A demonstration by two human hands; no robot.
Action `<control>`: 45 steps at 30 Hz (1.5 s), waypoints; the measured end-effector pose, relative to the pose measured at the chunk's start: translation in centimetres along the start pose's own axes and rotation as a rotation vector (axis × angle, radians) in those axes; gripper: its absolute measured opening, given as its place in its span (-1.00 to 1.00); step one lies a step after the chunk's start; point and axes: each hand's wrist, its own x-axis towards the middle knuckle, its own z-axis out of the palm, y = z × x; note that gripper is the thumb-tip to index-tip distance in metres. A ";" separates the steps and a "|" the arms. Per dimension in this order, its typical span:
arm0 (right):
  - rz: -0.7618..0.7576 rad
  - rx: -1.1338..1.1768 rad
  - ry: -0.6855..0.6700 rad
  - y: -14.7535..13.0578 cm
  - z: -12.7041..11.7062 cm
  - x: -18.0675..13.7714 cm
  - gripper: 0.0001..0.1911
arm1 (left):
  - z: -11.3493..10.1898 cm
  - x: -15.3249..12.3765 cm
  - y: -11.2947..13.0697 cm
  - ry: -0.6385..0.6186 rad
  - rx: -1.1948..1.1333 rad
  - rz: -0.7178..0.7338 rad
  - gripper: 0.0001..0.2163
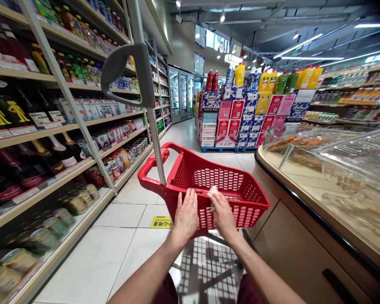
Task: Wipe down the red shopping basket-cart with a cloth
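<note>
A red plastic shopping basket (240,192) on wheels stands on the tiled floor in front of me, with nothing visible inside it. Its grey pull handle (129,67) rises on a metal pole (156,139) at the basket's left. My left hand (186,214) lies flat against the near wall of the basket, fingers stretched out. My right hand (222,213) presses a small white cloth or tissue (213,191) against the near rim, fingers curled round it.
Shelves of bottles and cans (50,139) line the left side. A glass-topped food counter (329,177) runs along the right. Stacked drink cartons on a pallet (240,118) stand ahead, with fridges (180,93) behind. A yellow floor sticker (161,222) lies near the basket.
</note>
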 end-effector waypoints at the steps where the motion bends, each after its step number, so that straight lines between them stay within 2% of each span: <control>1: -0.066 0.041 -0.021 -1.2 0.4 0.3 -0.42 | 0.0 0.0 0.1 0.002 -0.005 0.020 -0.44; 3: -0.157 0.080 -0.056 -2.0 0.4 0.5 -0.41 | -0.3 -0.1 -0.3 0.012 -0.007 0.017 -0.45; 4: -0.164 0.070 -0.063 -1.5 0.0 0.4 -0.41 | -0.6 -0.1 -0.6 0.020 -0.002 -0.013 -0.45; 6: -0.093 -0.001 -0.039 0.8 -1.2 -0.2 -0.41 | -1.0 0.0 -1.5 0.031 0.018 -0.069 -0.44; 8: 0.041 -0.087 0.023 3.2 -2.1 -0.8 -0.44 | -1.3 0.1 -2.1 0.029 0.039 -0.074 -0.43; 10: 0.129 -0.121 0.057 3.5 -2.0 -1.0 -0.47 | -1.3 0.2 -2.1 0.017 0.051 -0.048 -0.43; 12: 0.099 -0.067 0.019 1.5 -0.9 -0.5 -0.45 | -1.3 0.4 -1.7 0.020 0.049 -0.050 -0.44; 16: -0.080 0.116 -0.043 -3.5 1.3 1.1 -0.41 | -2.0 0.2 -2.2 0.088 -0.024 -0.006 -0.50; 18: -0.061 0.121 -0.033 -3.5 1.1 1.6 -0.42 | -2.7 -0.1 -3.6 0.181 -0.065 -0.026 -0.53; 21: 0.095 0.060 0.003 -2.4 0.5 2.3 -0.47 | -3.5 -0.3 -6.4 0.329 -0.064 -0.232 -0.51; 22: 0.128 0.060 0.007 -2.7 0.5 2.8 -0.49 | -3.5 -0.3 -7.2 0.338 -0.054 -0.289 -0.50; 24: 0.110 0.113 -0.013 -5.0 1.4 4.1 -0.52 | -3.3 -0.2 -8.3 0.294 -0.038 -0.325 -0.47; 27: -0.049 0.202 -0.068 -10.4 3.4 6.5 -0.50 | -2.6 0.0 -9.0 0.233 -0.017 -0.316 -0.47; 29: -0.135 0.203 -0.080 -12.0 4.1 7.4 -0.50 | -2.5 -0.1 -9.4 0.219 -0.005 -0.305 -0.46; 30: -0.160 0.192 -0.087 -11.7 4.0 7.4 -0.49 | -2.6 -0.2 -9.6 0.210 -0.002 -0.295 -0.45; 32: -0.141 0.146 -0.088 -9.4 3.2 6.5 -0.49 | -2.9 -0.6 -9.7 0.187 -0.001 -0.276 -0.42; 35: 0.046 0.029 -0.039 -4.9 1.5 4.8 -0.53 | -3.1 -0.9 -8.7 0.216 -0.012 -0.305 -0.41; 37: 0.106 -0.003 -0.016 -4.2 1.1 4.2 -0.55 | -2.8 -0.8 -7.1 0.269 -0.023 -0.321 -0.43; 39: 0.021 0.035 -0.048 -5.0 1.4 4.2 -0.52 | -2.1 -0.5 -5.3 0.270 -0.031 -0.263 -0.44; 41: -0.090 0.070 -0.098 -5.5 1.7 4.3 -0.49 | -1.5 0.1 -4.1 0.199 -0.029 -0.174 -0.43; 43: -0.097 0.034 -0.117 -4.0 1.3 4.0 -0.47 | -1.1 0.6 -3.7 0.123 -0.016 -0.128 -0.43; 45: -0.011 -0.062 -0.105 -0.6 0.0 2.9 -0.49 | -1.0 0.9 -3.8 0.081 -0.002 -0.112 -0.45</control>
